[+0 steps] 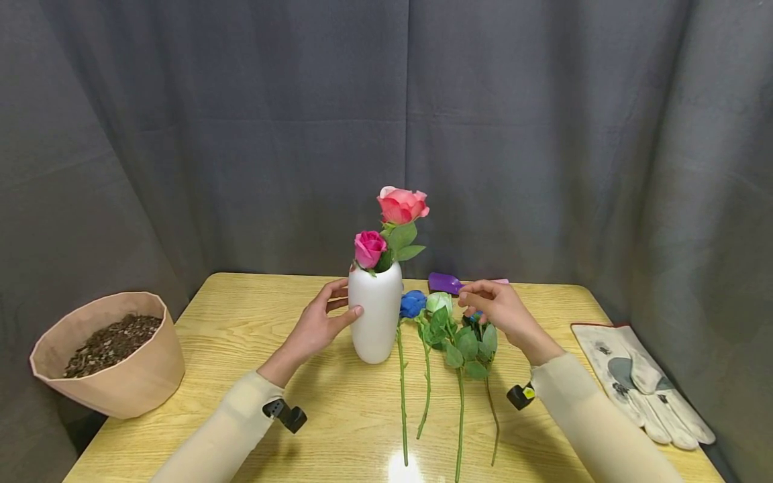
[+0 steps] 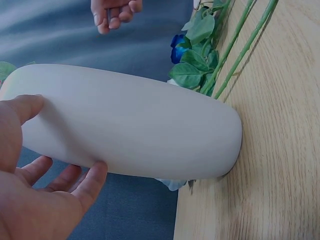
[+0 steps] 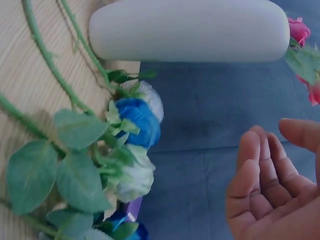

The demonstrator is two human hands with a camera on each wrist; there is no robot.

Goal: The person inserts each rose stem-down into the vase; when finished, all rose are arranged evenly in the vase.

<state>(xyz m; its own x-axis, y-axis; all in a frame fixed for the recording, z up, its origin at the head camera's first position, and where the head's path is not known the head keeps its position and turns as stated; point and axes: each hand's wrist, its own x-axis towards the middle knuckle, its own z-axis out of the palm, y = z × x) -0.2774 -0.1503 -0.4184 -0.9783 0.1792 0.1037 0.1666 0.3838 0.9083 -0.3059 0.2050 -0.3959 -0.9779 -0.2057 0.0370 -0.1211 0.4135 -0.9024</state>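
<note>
Two flowers, a dark pink rose (image 1: 370,249) and a coral rose (image 1: 402,204), stuck up from the white vase (image 1: 376,322), which stood upright on the table (image 1: 272,402), just left of the loose flowers (image 1: 466,343). The left hand (image 1: 317,323) gripped the vase from the left, thumb on the near side, fingers toward the far side. The right hand (image 1: 502,313) hung in the air on the right, fingers a bit bent, with nothing in them. The vase looked hard and smooth, so it might slip, or break if it fell (what it was made of, I could not tell). It was probably not too heavy. Its fat middle seemed the best place to hold. The stems (image 1: 403,402) looked thin and bendy, best pinched below the leaves.
</note>
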